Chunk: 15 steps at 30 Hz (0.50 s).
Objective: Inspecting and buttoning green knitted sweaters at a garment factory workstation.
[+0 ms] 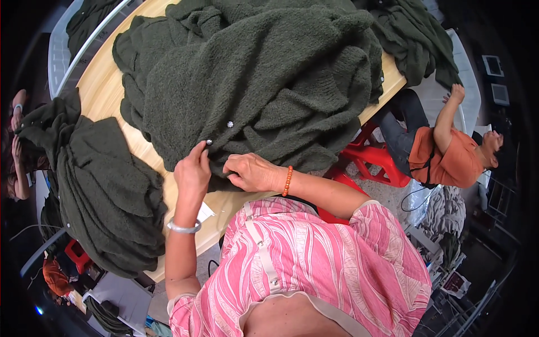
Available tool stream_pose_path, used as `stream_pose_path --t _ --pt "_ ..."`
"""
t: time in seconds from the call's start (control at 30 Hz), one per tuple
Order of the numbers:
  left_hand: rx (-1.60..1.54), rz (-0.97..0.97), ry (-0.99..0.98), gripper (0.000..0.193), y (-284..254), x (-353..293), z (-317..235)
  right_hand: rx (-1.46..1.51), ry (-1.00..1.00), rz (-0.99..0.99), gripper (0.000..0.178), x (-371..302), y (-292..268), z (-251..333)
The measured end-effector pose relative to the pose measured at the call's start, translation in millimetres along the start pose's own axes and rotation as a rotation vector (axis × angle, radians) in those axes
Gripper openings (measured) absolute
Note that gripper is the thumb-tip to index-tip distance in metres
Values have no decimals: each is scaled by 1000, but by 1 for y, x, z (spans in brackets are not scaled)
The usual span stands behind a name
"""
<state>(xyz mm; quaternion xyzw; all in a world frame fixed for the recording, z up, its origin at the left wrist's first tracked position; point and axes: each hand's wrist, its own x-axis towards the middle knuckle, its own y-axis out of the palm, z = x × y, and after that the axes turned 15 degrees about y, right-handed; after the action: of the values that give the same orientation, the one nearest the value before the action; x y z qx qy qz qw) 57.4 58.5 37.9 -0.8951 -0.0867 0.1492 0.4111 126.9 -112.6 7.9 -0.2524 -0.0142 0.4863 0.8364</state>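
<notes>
The left hand [192,171] pinched the dark-green knitted garment [196,95] by a silvery round button [209,142] at one o'clock, the curled right hand's [254,171] grip unclear, edge-handling seemingly needing steady tension next.

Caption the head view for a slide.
Left hand near a button, right hand beside it, on a dark green knit heaped on a wooden table.

A fuzzy, dark green knit garment [247,73] lies heaped in deep, loose folds across a pale wooden table [101,92]. Two shiny, round buttons [230,124] dot its near left part, one farther right.
</notes>
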Motion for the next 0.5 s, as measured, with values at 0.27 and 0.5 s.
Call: stream_pose_path --t 0.27,0.5 --pt "400 -41 607 13 30 36 9 -55 18 -75 9 5 -6 3" --pt "334 15 612 16 30 31 17 27 12 -28 18 13 -2 6"
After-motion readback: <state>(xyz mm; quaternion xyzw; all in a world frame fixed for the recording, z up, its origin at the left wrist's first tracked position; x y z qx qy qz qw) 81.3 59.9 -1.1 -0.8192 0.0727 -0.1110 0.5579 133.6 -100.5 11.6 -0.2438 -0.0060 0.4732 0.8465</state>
